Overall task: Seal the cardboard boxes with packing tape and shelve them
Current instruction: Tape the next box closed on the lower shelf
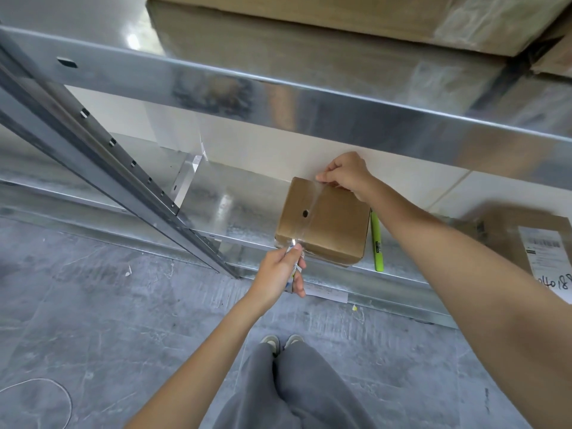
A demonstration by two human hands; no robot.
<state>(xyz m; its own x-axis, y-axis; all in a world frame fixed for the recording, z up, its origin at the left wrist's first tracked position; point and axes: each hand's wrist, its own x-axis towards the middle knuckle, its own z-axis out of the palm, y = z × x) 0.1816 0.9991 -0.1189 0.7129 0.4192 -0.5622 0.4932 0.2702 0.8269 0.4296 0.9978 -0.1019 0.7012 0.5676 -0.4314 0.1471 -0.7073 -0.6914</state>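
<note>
Risk: the clear packing tape strip (305, 205) may wrinkle or skew across the small brown cardboard box (325, 221), as the right hand (345, 174) pinches its far end while the left hand (280, 270) grasps the tape roll (294, 261) at the box's near edge.

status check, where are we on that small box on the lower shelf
Left hand grips tape roll at box's near edge. Right hand pinches tape end at far edge. Clear strip across small box. Green marker beside it, not obstructing.

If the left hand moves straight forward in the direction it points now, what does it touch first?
Most likely the near edge of the small cardboard box, where the clear tape comes down. The left hand grips a tool right at that edge. Depth is hard to judge from one view.
</note>
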